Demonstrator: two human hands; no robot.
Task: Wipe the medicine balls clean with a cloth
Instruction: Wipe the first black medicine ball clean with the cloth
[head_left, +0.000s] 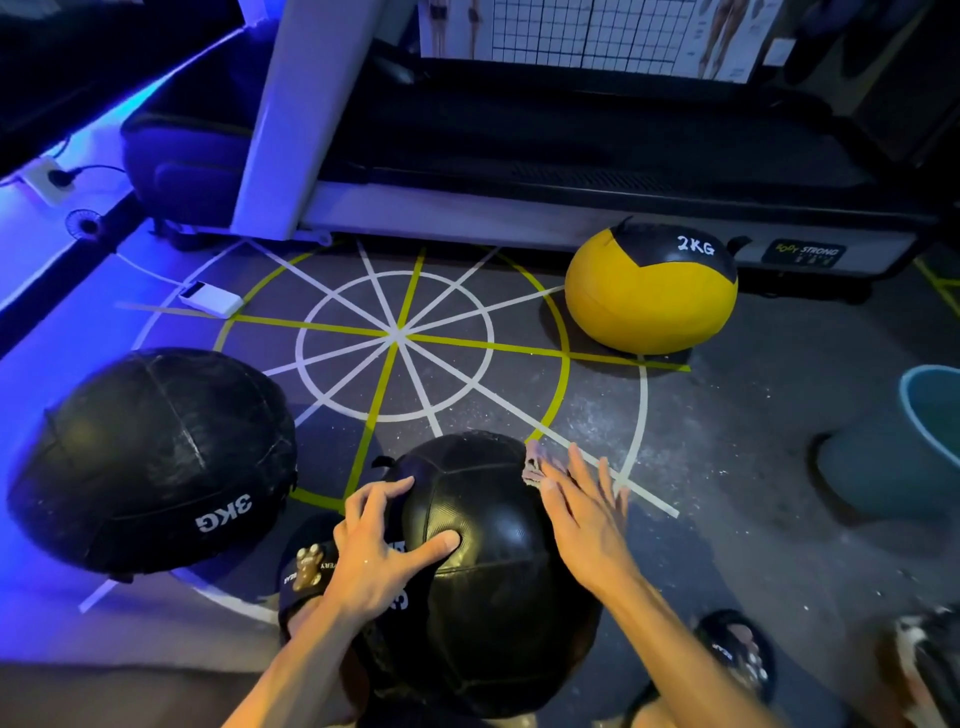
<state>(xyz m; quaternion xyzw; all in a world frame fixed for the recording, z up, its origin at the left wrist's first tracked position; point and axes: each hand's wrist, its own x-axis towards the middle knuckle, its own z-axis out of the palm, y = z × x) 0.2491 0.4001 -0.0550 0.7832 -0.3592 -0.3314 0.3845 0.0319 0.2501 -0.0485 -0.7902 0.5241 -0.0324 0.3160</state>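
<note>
Both hands work on the nearest black medicine ball (488, 561), which sits on the floor at the bottom centre of the view. Left hand (382, 545): fingers spread and bent, fingertips pressed into the ball's upper left surface, bracing it; nothing is enclosed in the grip. Right hand (584, 512): fingers straight and flat, laid against the ball's upper right side, pressing a small pale cloth (535, 467) onto the leather. Only a crumpled edge of the cloth shows past the fingertips.

Second black ball, marked 3KG (150, 460): on the floor to the left, just beside the handled ball; whether the two touch cannot be told. Yellow-and-black ball, marked 2KG (649, 288): well apart, farther back on the right, near the base of a treadmill (571, 156).

Floor markings (397, 335): white and yellow lines radiate from a centre point between the three balls. White power bank (210, 300): lies on the left of these markings. Blue bucket (930, 410): stands at the right edge, partly cut off.
</note>
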